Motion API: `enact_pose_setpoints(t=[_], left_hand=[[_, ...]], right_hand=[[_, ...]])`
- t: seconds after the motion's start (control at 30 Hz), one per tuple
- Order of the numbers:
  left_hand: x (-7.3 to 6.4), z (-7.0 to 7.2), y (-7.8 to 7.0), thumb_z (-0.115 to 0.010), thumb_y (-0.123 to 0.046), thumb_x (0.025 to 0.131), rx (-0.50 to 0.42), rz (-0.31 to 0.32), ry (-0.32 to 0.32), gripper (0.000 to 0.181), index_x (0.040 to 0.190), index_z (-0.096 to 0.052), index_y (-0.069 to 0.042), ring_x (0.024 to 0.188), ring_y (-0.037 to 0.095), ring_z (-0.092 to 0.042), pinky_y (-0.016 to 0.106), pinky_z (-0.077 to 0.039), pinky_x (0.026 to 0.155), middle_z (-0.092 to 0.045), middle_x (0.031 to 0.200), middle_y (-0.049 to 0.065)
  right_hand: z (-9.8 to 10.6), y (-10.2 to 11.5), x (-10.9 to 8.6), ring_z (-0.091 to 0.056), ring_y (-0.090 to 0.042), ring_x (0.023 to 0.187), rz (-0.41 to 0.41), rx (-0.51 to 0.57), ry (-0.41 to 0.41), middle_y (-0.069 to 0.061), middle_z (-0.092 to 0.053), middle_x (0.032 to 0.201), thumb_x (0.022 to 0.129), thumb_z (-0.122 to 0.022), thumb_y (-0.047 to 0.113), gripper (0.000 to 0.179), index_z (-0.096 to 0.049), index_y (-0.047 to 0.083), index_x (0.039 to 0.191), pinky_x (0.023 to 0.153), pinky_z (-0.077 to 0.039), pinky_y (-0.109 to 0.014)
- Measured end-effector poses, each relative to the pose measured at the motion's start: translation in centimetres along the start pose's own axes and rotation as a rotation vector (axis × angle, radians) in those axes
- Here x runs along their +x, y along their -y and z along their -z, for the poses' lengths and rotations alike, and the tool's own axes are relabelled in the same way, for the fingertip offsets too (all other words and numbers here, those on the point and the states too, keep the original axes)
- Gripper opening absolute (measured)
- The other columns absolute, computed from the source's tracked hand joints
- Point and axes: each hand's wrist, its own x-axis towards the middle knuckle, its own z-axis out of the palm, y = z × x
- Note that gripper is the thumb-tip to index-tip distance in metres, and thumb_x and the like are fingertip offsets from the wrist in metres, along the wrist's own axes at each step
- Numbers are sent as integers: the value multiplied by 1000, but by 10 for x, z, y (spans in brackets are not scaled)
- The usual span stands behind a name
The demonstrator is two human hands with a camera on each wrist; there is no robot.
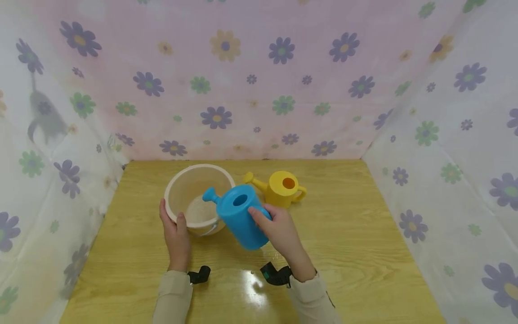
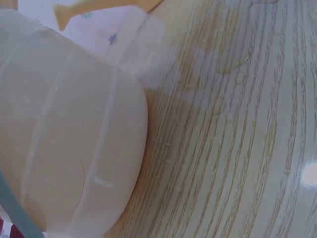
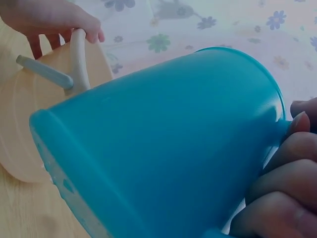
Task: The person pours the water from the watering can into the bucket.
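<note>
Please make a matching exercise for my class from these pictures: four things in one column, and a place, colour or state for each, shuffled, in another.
Things
1. Blue watering can
2. Yellow watering can
3. Bucket
4. Left hand

Clues
A. Standing on the table, not held
B. Pale and open-topped
C. Holding the bucket's side
D. Tilted in the right hand

Pairs: 1-D; 2-A; 3-B; 4-C

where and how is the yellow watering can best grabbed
Probably by its handle, coming from the right: the yellow watering can stands upright, its loop facing right, opposite the spout and clear of the blue watering can.
</note>
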Motion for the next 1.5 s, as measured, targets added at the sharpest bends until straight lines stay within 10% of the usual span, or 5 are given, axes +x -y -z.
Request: enact_pose_setpoints(t=[0.23,0.6,1.0,1.5], left_hand=[[8,-4,-4,-40,-21,93,15,-13,-1,57,139,-13,-41,128,18,-28,37,-25,101,-21,144,-10],[12,-3,-5,-41,-21,93,32,-16,-9,56,139,-14,-41,127,15,-30,35,-26,101,-22,143,-11],[5,-2,-1,-40,-20,93,20,13,-19,57,140,-14,-40,128,18,-29,36,-25,101,-22,143,-11],[1,-2,0,-41,-21,92,42,4,-36,57,140,-16,-39,127,15,-30,34,-25,101,-24,143,-11]], right_hand=[[3,2,10,-52,-20,59,19,-53,-64,-1,-32,54,80,-56,53,48,-44,10,62,59,-44,-33],[-1,8,12,-61,-11,69,88,-132,-33,2,-62,74,81,-54,53,42,-54,13,67,65,-51,-36],[-10,10,1,-50,-5,50,216,-304,-51,7,-30,49,82,-53,51,47,-41,14,57,54,-47,-22],[-12,7,-2,-49,-2,51,248,-355,-57,8,-36,49,83,-55,47,47,-40,15,53,54,-46,-21]])
